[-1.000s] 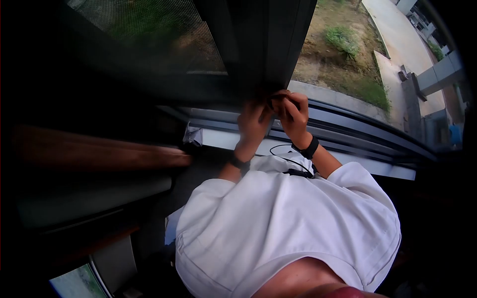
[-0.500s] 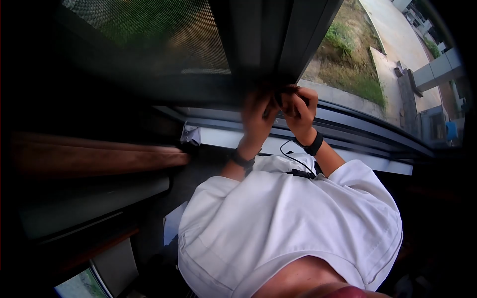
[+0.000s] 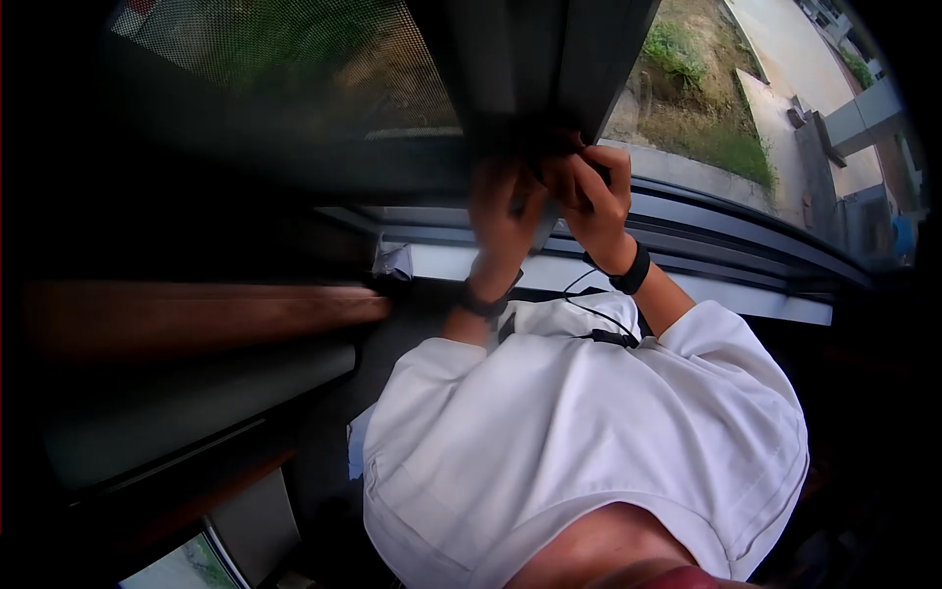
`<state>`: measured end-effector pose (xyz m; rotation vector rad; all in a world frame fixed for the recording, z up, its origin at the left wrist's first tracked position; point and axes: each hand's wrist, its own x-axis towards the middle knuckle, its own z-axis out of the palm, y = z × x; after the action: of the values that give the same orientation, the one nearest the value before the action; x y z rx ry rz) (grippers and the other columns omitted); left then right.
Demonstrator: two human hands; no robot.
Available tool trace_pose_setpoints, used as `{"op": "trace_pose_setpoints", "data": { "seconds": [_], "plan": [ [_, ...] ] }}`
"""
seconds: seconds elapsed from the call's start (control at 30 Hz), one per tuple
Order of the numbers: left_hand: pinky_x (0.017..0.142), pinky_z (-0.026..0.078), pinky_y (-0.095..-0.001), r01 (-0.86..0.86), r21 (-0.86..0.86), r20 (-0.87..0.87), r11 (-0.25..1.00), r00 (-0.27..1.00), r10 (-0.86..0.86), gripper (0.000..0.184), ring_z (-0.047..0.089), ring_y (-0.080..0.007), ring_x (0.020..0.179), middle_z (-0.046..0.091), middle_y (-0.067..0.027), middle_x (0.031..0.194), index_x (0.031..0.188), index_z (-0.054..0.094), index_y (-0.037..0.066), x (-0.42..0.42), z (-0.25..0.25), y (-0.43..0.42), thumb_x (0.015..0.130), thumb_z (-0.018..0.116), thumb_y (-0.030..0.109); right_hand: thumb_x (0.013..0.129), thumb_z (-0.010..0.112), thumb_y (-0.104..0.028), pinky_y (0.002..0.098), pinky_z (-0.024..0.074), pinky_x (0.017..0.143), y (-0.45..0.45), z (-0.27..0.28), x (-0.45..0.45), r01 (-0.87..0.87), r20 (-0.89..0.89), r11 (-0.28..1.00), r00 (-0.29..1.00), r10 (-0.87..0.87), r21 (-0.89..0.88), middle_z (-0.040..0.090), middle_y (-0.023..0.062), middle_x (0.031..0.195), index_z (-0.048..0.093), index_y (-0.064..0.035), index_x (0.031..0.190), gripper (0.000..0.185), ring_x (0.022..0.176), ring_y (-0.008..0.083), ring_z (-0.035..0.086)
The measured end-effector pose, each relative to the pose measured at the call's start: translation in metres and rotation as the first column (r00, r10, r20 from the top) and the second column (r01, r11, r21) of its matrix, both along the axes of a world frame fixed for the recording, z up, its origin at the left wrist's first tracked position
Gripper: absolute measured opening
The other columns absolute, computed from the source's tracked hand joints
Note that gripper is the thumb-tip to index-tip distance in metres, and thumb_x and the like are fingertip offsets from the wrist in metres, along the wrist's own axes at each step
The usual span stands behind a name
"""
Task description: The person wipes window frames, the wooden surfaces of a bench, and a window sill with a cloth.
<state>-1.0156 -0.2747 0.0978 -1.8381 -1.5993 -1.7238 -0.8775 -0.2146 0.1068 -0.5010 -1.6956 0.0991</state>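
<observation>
My left hand [image 3: 505, 211] is raised against the dark window frame [image 3: 535, 69], its fingers bent and blurred, their tips lost in shadow. Close beside it on the right, my right hand [image 3: 592, 196] has its fingers curled together on something small and dark that I cannot make out. Both hands are near the lower part of the upright frame, above the window track [image 3: 706, 221]. Dark bands circle both wrists. A thin black cable [image 3: 579, 285] hangs in front of the white shirt below the hands.
The mesh screen [image 3: 294, 49] is at the upper left, and glass shows ground outside at the upper right. A white sill [image 3: 746, 302] runs below the track, with a crumpled grey item [image 3: 394, 261] at its left end. A brown bar [image 3: 206, 312] lies left.
Both hands have risen slightly in view and remain close together at the frame. The view has shifted a little; my left hand is blurred in each frame.
</observation>
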Motion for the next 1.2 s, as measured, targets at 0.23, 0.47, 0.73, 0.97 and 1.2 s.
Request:
{"op": "trace_pose_setpoints", "data": {
  "seconds": [0.23, 0.47, 0.73, 0.97, 1.2],
  "plan": [
    [0.085, 0.055, -0.0331, -0.072, -0.101, -0.017, 0.992, 0.997, 0.070, 0.039, 0.067, -0.0286, 0.101, 0.063, -0.0137, 0.118, 0.128, 0.064, 0.004, 0.018, -0.046, -0.011, 0.090, 0.073, 0.010, 0.068, 0.080, 0.006, 0.0368, 0.0488, 0.078, 0.002, -0.067, 0.016, -0.046, 0.089, 0.999, 0.995, 0.045, 0.004, 0.057, 0.0127, 0.107, 0.068, -0.0021, 0.102, 0.037, 0.093, 0.0310, 0.057],
    [0.083, 0.058, -0.0333, 0.076, -0.530, 0.245, 0.845, 0.967, 0.066, 0.041, 0.067, -0.0245, 0.103, 0.060, -0.0115, 0.124, 0.127, 0.064, 0.012, -0.010, -0.118, -0.027, 0.088, 0.077, 0.016, 0.075, 0.078, 0.004, 0.0369, 0.0514, 0.076, -0.011, -0.129, -0.004, -0.077, 0.199, 0.968, 0.972, 0.126, -0.239, 0.058, 0.0125, 0.106, 0.068, -0.0012, 0.106, 0.032, 0.090, 0.0304, 0.058],
    [0.084, 0.056, -0.0380, 0.027, -0.367, 0.054, 0.930, 0.999, -0.007, 0.043, 0.066, -0.0317, 0.103, 0.063, -0.0124, 0.117, 0.124, 0.065, 0.010, 0.005, -0.144, -0.021, 0.084, 0.079, 0.011, 0.061, 0.082, 0.004, 0.0369, 0.0554, 0.074, -0.012, -0.153, 0.010, 0.015, 0.186, 0.957, 0.982, 0.041, -0.290, 0.062, 0.0107, 0.108, 0.067, -0.0102, 0.120, 0.062, 0.092, 0.0314, 0.063],
    [0.081, 0.055, -0.0391, 0.093, -0.531, 0.093, 0.842, 0.994, -0.051, 0.040, 0.066, -0.0299, 0.100, 0.064, -0.0097, 0.111, 0.123, 0.069, 0.009, 0.037, -0.181, 0.022, 0.083, 0.077, 0.008, 0.065, 0.080, 0.001, 0.0389, 0.0541, 0.079, 0.009, -0.198, 0.035, 0.235, 0.322, 0.888, 0.941, -0.105, -0.395, 0.063, 0.0103, 0.108, 0.069, -0.0099, 0.121, 0.058, 0.096, 0.0313, 0.062],
    [0.070, 0.055, -0.0431, 0.150, -0.562, 0.093, 0.814, 0.989, -0.118, 0.042, 0.067, -0.0347, 0.086, 0.062, -0.0089, 0.107, 0.123, 0.069, 0.014, 0.046, -0.222, 0.049, 0.082, 0.076, 0.009, 0.067, 0.079, 0.001, 0.0390, 0.0514, 0.083, 0.019, -0.243, 0.045, 0.394, 0.405, 0.827, 0.886, -0.225, -0.402, 0.064, 0.0082, 0.108, 0.070, -0.0087, 0.120, 0.055, 0.098, 0.0303, 0.059]
  ]
}}
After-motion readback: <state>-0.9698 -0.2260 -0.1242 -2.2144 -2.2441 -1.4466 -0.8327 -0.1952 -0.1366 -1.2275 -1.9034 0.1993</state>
